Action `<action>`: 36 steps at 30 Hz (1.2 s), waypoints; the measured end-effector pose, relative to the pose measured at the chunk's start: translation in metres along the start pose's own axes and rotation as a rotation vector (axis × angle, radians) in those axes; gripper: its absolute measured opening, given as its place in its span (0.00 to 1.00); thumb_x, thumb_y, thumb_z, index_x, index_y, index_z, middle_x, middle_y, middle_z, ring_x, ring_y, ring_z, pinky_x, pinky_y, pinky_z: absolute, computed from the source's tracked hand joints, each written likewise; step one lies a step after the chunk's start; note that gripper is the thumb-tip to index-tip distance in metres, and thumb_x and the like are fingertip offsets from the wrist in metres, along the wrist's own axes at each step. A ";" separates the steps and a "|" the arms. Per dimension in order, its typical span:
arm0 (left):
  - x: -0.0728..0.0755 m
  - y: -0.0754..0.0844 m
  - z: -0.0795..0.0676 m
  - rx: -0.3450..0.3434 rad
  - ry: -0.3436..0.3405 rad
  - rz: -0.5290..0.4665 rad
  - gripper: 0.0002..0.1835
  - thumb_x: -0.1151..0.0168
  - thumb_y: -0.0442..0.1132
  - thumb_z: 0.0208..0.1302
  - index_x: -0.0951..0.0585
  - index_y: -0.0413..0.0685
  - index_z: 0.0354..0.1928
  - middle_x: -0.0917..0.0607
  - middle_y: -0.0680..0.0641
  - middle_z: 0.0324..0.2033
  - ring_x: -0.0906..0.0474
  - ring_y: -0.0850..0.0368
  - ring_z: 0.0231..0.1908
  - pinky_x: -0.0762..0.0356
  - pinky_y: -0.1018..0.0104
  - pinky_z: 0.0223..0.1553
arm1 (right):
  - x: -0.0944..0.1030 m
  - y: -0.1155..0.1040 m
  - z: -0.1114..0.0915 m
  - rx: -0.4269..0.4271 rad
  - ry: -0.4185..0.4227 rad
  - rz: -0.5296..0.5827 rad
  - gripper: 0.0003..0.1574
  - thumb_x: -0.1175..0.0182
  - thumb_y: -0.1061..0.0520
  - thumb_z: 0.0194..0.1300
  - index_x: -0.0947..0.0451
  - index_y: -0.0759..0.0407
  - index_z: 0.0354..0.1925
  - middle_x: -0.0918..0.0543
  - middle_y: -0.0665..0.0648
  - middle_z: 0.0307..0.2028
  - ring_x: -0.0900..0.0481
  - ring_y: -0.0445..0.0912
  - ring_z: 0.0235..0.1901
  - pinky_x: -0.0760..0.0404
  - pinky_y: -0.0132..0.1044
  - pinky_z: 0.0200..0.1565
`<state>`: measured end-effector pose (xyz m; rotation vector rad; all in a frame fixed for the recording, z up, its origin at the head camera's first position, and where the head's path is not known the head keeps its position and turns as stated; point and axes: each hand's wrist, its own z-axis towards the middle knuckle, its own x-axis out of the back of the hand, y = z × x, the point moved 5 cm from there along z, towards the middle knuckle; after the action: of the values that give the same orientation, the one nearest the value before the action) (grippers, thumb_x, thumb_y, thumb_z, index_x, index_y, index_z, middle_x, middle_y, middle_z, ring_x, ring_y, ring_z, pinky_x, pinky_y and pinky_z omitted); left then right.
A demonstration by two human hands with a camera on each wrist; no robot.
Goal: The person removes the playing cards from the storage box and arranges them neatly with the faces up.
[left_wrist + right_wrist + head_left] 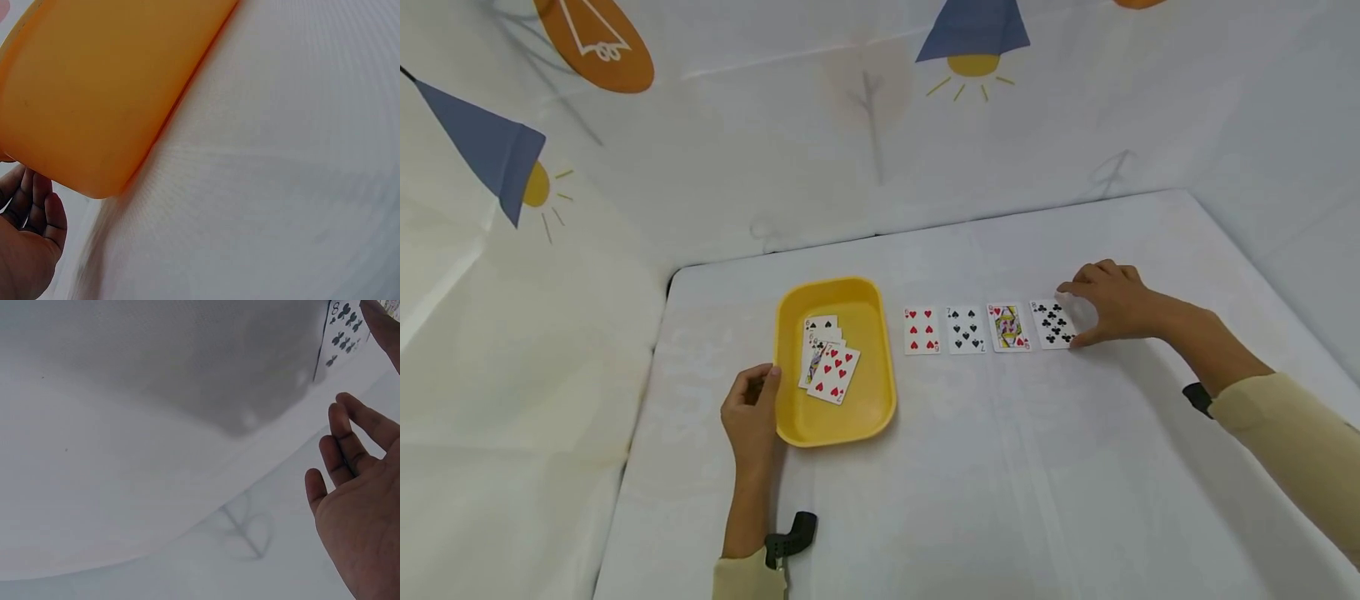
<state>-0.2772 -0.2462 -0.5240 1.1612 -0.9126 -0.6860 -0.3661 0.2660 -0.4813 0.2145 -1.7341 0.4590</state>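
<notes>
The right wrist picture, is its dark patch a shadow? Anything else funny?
Right wrist view: yes, a soft-edged shadow on the table, beside the eight of clubs; head view: another below the right forearm; left wrist view: the yellow tray looks orange.

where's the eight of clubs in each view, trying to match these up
Head: the eight of clubs is at the right end of the card row, beside the right hand
Left wrist: not in it
Right wrist: near the top right corner
Shared landmark: the white tabletop, in all three views
</notes>
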 end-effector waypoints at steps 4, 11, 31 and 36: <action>0.000 0.001 0.000 0.008 -0.002 0.002 0.19 0.35 0.53 0.68 0.15 0.45 0.47 0.18 0.48 0.37 0.26 0.53 0.36 0.28 0.73 0.36 | 0.004 -0.007 0.002 -0.004 0.026 0.023 0.50 0.20 0.41 0.44 0.23 0.64 0.60 0.26 0.66 0.54 0.38 0.66 0.60 0.42 0.66 0.56; -0.001 0.002 0.000 0.027 -0.006 0.001 0.18 0.35 0.52 0.68 0.16 0.44 0.47 0.18 0.46 0.38 0.27 0.53 0.37 0.28 0.73 0.36 | 0.008 -0.029 0.005 0.013 0.081 0.045 0.43 0.22 0.42 0.49 0.21 0.63 0.57 0.24 0.64 0.53 0.36 0.62 0.59 0.41 0.63 0.57; -0.001 0.001 0.000 0.047 0.001 -0.013 0.17 0.34 0.52 0.67 0.15 0.47 0.46 0.17 0.47 0.38 0.25 0.54 0.36 0.27 0.73 0.36 | 0.012 -0.125 0.031 0.176 0.192 0.125 0.36 0.25 0.40 0.54 0.19 0.60 0.54 0.22 0.58 0.50 0.34 0.55 0.57 0.38 0.55 0.57; 0.000 0.003 0.000 0.050 0.001 -0.012 0.17 0.34 0.53 0.67 0.15 0.47 0.46 0.17 0.47 0.38 0.25 0.54 0.37 0.27 0.73 0.37 | 0.009 -0.150 0.039 0.194 0.185 0.129 0.38 0.27 0.37 0.55 0.19 0.59 0.55 0.22 0.57 0.50 0.34 0.55 0.57 0.36 0.56 0.57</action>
<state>-0.2770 -0.2451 -0.5217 1.2118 -0.9268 -0.6755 -0.3451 0.1151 -0.4512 0.1928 -1.5282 0.7213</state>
